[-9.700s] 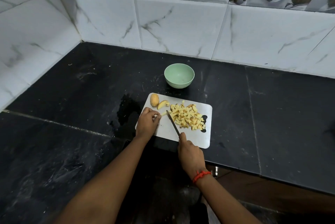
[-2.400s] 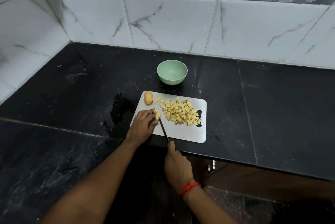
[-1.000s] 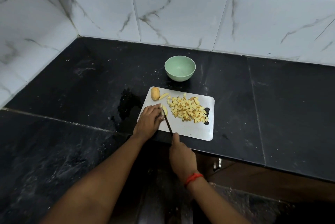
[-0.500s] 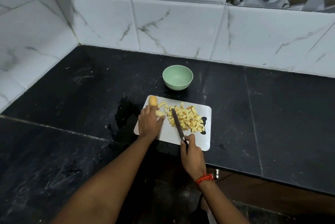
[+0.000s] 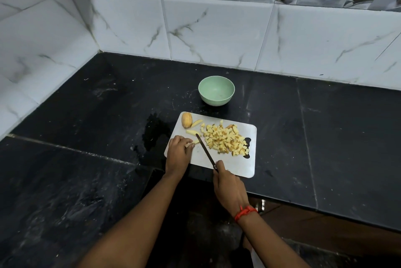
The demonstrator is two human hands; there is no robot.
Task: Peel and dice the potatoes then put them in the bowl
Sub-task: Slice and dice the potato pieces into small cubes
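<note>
A white cutting board (image 5: pixel 238 165) lies on the black counter. A heap of diced potato (image 5: pixel 225 138) covers its right half. At its far left corner sit a potato chunk with skin (image 5: pixel 186 120) and two loose strips (image 5: pixel 196 123). My left hand (image 5: pixel 178 152) pinches a thin potato strip (image 5: pixel 195 142) against the board. My right hand (image 5: pixel 227 183) grips a knife (image 5: pixel 205 150), its blade pointing up-left, the tip just right of the strip. An empty green bowl (image 5: pixel 216 90) stands behind the board.
White marble-pattern tiled walls (image 5: pixel 217 28) rise at the back and left, forming a corner. A wet patch (image 5: pixel 155 131) darkens the counter left of the board. The counter's front edge (image 5: pixel 325 211) runs close to the board's near side.
My left hand came back from the far corner to the board's left middle with a potato strip. The knife blade swung left from the diced heap to beside that strip.
</note>
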